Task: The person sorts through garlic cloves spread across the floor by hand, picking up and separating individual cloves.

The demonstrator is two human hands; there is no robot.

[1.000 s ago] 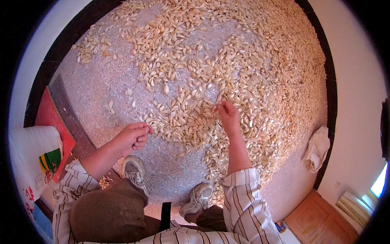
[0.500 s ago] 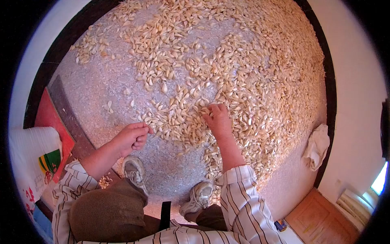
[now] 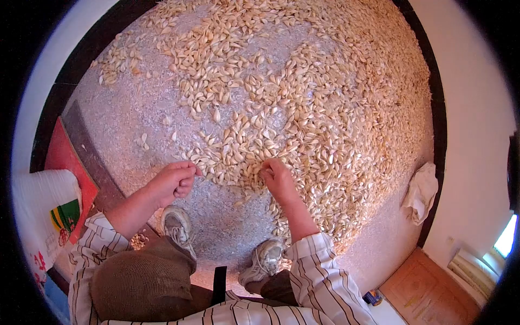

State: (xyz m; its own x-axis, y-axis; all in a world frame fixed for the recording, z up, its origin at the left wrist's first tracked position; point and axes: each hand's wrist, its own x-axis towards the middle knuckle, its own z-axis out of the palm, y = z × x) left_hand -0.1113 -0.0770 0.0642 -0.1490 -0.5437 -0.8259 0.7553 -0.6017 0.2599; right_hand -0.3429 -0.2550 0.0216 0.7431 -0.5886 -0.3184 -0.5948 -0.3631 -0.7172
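Across the floor (image 3: 225, 216) from my viewpoint, pale garlic cloves (image 3: 325, 146) lie scattered, loose and patchy at upper left, densest along the right side. I note the left hand (image 3: 176, 181) at the left end of the nearest band of cloves, fingers curled in and narrow; whether anything is pinched there, I cannot tell. The right hand (image 3: 277, 176) reaches down to the near edge of the cloves, fingers bent, tips partly hidden; I cannot tell its grip. Below the hands, two worn light shoes: the left shoe (image 3: 177, 225) on dusty floor, the right shoe (image 3: 266, 260) close beside stray cloves. Far right, a crumpled pale cloth (image 3: 421, 192) near the dark border (image 3: 440, 135). Far left, a white plastic bag (image 3: 40, 200) by a red panel (image 3: 70, 168).
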